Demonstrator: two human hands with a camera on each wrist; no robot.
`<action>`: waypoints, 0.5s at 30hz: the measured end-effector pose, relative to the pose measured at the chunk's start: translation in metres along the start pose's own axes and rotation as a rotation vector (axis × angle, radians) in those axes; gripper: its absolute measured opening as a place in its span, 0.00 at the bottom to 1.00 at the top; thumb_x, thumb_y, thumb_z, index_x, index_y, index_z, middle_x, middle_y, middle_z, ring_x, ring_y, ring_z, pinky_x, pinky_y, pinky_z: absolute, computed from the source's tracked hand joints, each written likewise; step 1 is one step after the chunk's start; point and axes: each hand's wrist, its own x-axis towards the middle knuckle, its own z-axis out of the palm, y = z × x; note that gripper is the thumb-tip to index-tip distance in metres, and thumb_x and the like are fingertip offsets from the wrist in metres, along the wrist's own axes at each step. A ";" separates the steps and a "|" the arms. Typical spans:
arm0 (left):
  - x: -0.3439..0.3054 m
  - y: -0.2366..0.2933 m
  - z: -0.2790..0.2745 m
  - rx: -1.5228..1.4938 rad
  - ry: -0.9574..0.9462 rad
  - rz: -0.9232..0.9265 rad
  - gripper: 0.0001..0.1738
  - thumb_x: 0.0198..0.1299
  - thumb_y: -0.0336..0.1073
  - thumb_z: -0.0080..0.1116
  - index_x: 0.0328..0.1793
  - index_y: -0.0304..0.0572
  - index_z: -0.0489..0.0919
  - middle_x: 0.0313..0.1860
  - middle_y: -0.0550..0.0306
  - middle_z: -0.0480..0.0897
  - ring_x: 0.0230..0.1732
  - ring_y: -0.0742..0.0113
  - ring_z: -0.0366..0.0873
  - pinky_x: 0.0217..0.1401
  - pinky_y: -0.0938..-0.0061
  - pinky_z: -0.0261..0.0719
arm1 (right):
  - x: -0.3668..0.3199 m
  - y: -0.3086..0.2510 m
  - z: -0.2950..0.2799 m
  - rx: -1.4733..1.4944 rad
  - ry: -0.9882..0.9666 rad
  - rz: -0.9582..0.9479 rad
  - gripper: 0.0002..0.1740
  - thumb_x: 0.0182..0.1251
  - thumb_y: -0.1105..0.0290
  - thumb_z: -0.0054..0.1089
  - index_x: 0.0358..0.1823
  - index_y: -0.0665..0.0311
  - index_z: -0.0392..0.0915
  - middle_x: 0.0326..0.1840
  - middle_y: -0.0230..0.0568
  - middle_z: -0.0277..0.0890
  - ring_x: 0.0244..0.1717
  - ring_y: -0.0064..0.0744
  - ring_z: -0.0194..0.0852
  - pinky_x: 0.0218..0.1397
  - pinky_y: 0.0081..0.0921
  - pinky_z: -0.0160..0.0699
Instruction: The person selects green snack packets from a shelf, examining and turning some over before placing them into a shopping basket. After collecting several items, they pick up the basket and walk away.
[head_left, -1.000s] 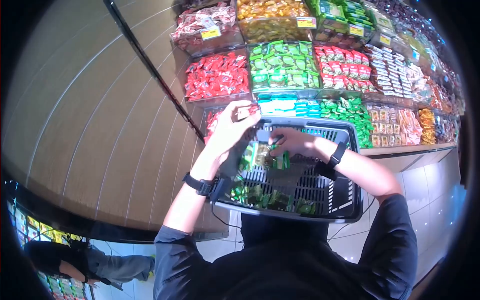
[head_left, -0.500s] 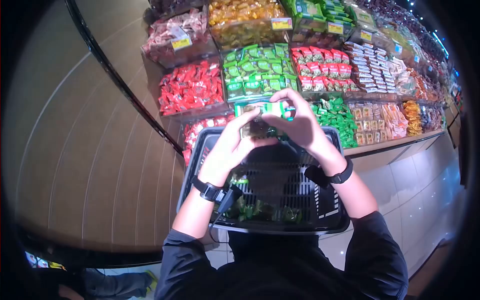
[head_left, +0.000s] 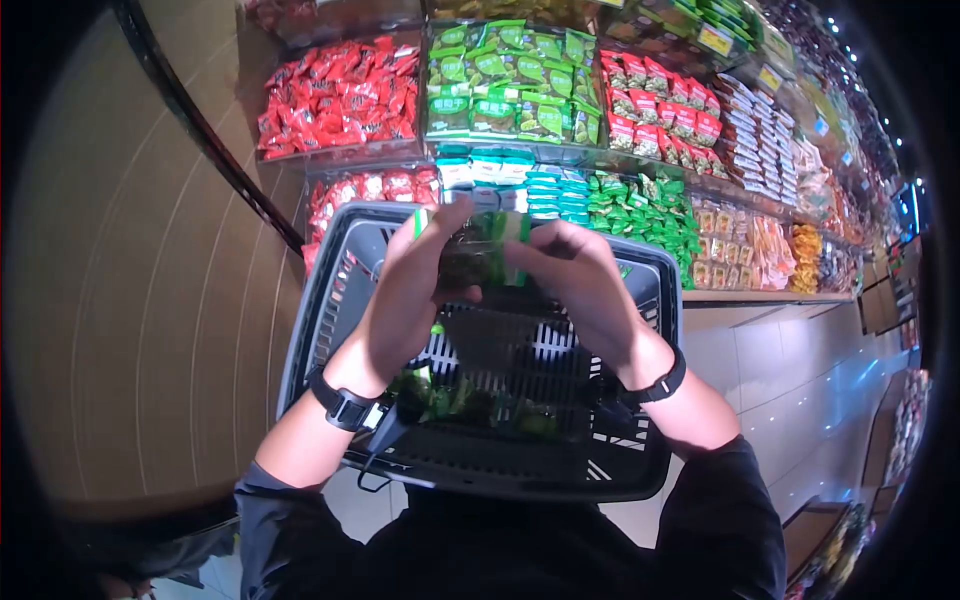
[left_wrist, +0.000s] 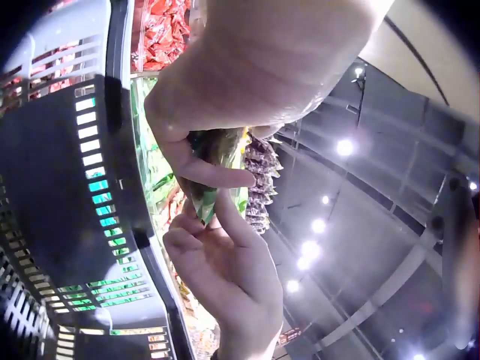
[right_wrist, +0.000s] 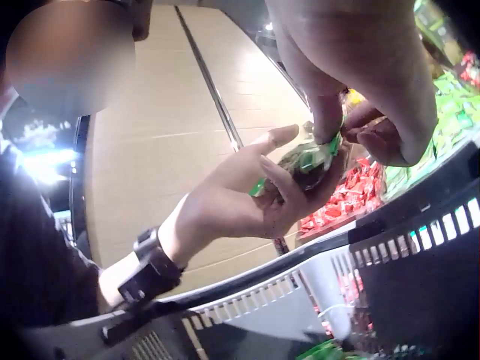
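A small clear packet with green ends (head_left: 472, 252) is held between both hands above the far half of a grey basket (head_left: 672, 300). My left hand (head_left: 402, 290) grips its left side, thumb on top and fingers beneath; in the left wrist view this packet (left_wrist: 219, 154) shows dark contents under the bent fingers. At the other end, my right hand (head_left: 590, 285) pinches the green edge with its fingertips, as the right wrist view also shows with the packet (right_wrist: 307, 161). Several green packets (head_left: 465, 400) lie in the basket's near part, partly shaded.
Beyond the basket stand tiered bins of wrapped snacks: red packets (head_left: 345, 95), green packets (head_left: 510, 75), blue ones (head_left: 557, 190) and darker green ones (head_left: 645, 215). A brown slatted surface (head_left: 150, 330) lies at left, and tiled floor (head_left: 770, 370) at right.
The right hand has come up out of the basket with the packet, and the left hand has joined it there. Since then the packet has tilted, and the view has shifted over the bins.
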 end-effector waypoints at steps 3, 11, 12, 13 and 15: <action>-0.010 0.009 0.007 -0.111 0.058 0.020 0.18 0.75 0.53 0.53 0.57 0.51 0.77 0.46 0.63 0.85 0.47 0.74 0.85 0.38 0.73 0.86 | -0.008 -0.013 -0.004 0.197 0.123 -0.237 0.03 0.70 0.76 0.67 0.39 0.62 0.80 0.30 0.19 0.75 0.31 0.08 0.63 0.31 0.17 0.61; -0.006 0.011 0.002 -0.393 -0.163 0.028 0.29 0.78 0.59 0.43 0.68 0.46 0.75 0.56 0.56 0.84 0.57 0.62 0.84 0.60 0.64 0.82 | -0.034 -0.027 0.010 -0.756 0.006 -1.109 0.11 0.46 0.86 0.71 0.32 0.66 0.84 0.39 0.37 0.78 0.33 0.32 0.74 0.29 0.25 0.72; -0.008 0.008 0.002 -0.397 -0.152 0.029 0.29 0.78 0.59 0.43 0.68 0.46 0.75 0.56 0.56 0.84 0.57 0.62 0.84 0.60 0.64 0.82 | -0.036 -0.027 0.010 -0.804 -0.002 -1.052 0.10 0.47 0.86 0.71 0.31 0.66 0.84 0.39 0.37 0.77 0.33 0.32 0.73 0.31 0.26 0.73; -0.009 0.004 0.002 -0.401 -0.021 0.097 0.27 0.77 0.56 0.45 0.67 0.45 0.75 0.54 0.56 0.84 0.56 0.63 0.84 0.59 0.66 0.83 | -0.037 -0.026 0.010 -0.854 -0.009 -0.995 0.10 0.48 0.86 0.71 0.31 0.66 0.84 0.40 0.38 0.76 0.33 0.32 0.73 0.33 0.27 0.74; -0.010 0.007 -0.001 -0.259 0.022 0.130 0.20 0.73 0.45 0.57 0.65 0.45 0.75 0.53 0.59 0.84 0.53 0.67 0.84 0.55 0.69 0.85 | -0.029 -0.025 0.007 -0.839 0.043 -0.998 0.09 0.49 0.85 0.71 0.31 0.66 0.84 0.40 0.38 0.75 0.33 0.32 0.72 0.34 0.26 0.74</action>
